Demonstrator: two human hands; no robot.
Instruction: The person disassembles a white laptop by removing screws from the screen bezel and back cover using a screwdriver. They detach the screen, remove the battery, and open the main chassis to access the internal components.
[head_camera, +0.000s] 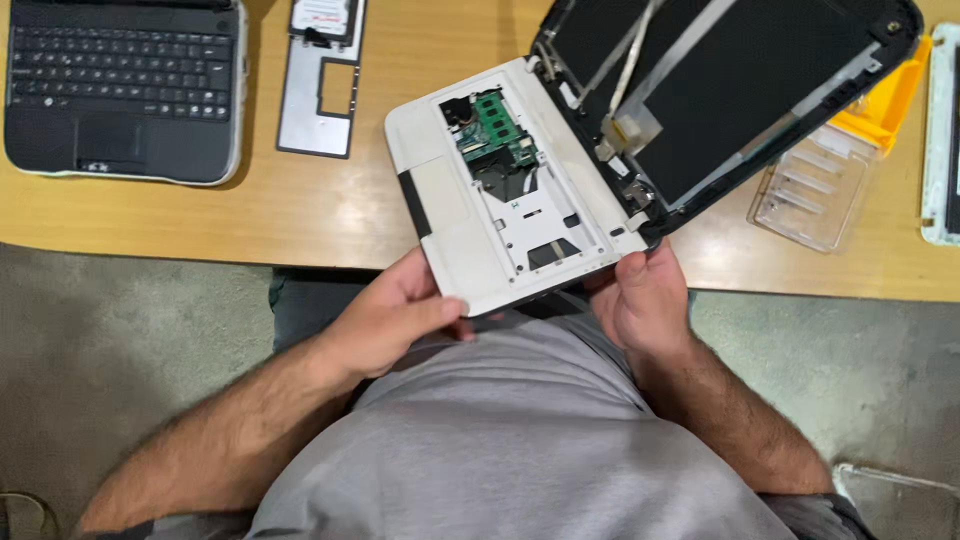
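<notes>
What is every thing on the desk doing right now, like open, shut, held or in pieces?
White laptop: open, keyboard off, green circuit board showing, held at its near edge.
Left hand: gripping the laptop's near left corner.
Right hand: gripping the near right corner by the hinge.
Screen lid: tilted back, bezel off, cables bare.
Black keyboard: lying flat, detached.
Grey cover plate: lying flat, loose.
Clear plastic tray: lying flat.

You wear a plain light-grey T-shirt that fills the lower middle of the view, smooth with soft folds. Your 2 forearms are bare and hairy, without watch or bracelet. Your left hand (395, 315) and right hand (645, 300) carry no gloves or rings.
</notes>
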